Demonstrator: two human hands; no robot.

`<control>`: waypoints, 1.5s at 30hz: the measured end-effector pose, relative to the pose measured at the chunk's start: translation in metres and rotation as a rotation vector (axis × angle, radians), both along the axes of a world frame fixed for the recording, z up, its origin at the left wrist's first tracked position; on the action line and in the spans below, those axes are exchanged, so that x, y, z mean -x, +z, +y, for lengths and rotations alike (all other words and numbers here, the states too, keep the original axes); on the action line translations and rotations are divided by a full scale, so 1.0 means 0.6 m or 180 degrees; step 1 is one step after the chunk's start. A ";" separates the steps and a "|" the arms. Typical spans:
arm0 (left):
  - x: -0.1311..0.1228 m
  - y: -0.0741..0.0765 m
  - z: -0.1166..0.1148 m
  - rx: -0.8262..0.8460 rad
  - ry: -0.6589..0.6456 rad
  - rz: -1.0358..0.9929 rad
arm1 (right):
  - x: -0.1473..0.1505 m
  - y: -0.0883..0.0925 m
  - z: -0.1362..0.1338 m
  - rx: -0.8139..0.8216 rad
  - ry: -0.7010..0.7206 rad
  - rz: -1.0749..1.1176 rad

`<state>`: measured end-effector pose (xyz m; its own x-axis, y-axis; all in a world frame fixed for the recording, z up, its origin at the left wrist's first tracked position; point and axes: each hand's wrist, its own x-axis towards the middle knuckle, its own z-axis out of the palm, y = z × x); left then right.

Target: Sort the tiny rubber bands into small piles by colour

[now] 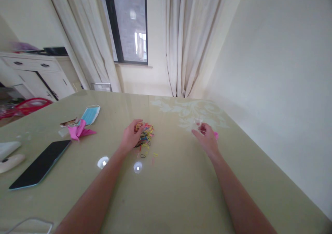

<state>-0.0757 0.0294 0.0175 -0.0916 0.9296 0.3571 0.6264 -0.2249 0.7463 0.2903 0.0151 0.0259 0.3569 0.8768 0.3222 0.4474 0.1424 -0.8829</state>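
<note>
A heap of small coloured rubber bands (147,132) lies on the glossy table, with a few loose ones at its near side. My left hand (131,135) curls around the heap's left side, bands showing between thumb and fingers. To the right, my right hand (207,138) has its fingers bent around a small clear plastic container (196,124), whose shape is hard to make out. Something bright pink (216,135) shows just past that hand's right edge, mostly hidden by it.
On the left of the table (166,192) are a black-screened phone (41,163), a pink folded-paper figure (80,131), a blue face mask (90,115) and white items (11,163). A white cable (33,219) lies at the near left. A wall (280,88) borders the right side.
</note>
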 end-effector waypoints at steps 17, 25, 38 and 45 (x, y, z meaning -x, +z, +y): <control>-0.005 -0.007 -0.034 0.0432 -0.0184 0.1317 | -0.016 0.013 -0.009 0.0889 -0.1101 -0.1813; -0.038 -0.016 -0.027 0.0205 -0.0203 0.1420 | -0.010 0.033 -0.023 -0.0346 -0.1301 -0.1462; 0.017 -0.002 -0.003 0.0530 -0.0642 -0.0831 | 0.227 -0.009 -0.131 0.0286 0.2507 -0.2374; 0.059 0.009 -0.006 0.0497 -0.0606 -0.0021 | 0.253 0.003 -0.084 0.0435 0.2349 -0.2499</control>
<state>-0.1112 0.0260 0.0229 0.0886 0.9741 0.2078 0.5789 -0.2202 0.7851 0.1386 -0.0350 0.0277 -0.5359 0.8365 0.1139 0.7386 0.5299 -0.4166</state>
